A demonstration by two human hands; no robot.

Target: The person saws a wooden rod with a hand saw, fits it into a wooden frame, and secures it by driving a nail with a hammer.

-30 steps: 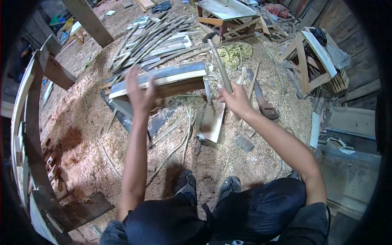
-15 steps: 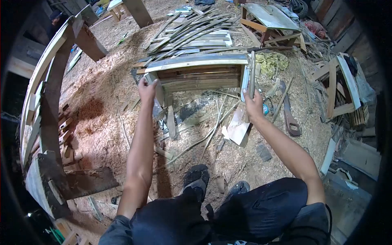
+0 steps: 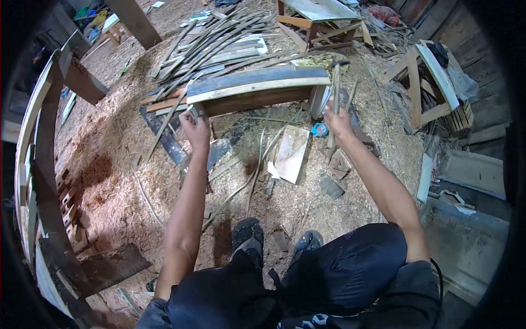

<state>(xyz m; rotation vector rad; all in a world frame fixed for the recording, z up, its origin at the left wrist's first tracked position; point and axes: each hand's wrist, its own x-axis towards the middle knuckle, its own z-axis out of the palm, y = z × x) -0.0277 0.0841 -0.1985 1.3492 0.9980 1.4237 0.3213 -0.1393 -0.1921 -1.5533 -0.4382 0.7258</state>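
Observation:
A wooden frame (image 3: 257, 82), with a slightly curved top board and a brown board beneath, spans the space between my hands. My left hand (image 3: 195, 131) is closed on its left end piece. At the right end is my right hand (image 3: 338, 122), its fingers wrapped round the wooden handle of a hammer (image 3: 336, 82). The dark hammer head points up beside the frame's top right corner, and the hand is right at the frame's end piece. Just left of that hand, a blue tape measure (image 3: 319, 129) lies on the ground. A pale, flat piece (image 3: 293, 153) lies nearer my feet.
Wood shavings cover the ground. Beyond the frame lies a pile of thin wooden strips (image 3: 219, 46). A large curved wooden structure (image 3: 46, 142) stands at left. To the right are a wooden crate-like frame (image 3: 424, 88) and panels (image 3: 471, 175). A tilted table-like piece (image 3: 323, 13) stands behind.
The frame has tilted, so its slatted inside no longer shows and more of the top board does. Both hands keep their hold. The whole view has shifted, with the surroundings now farther left.

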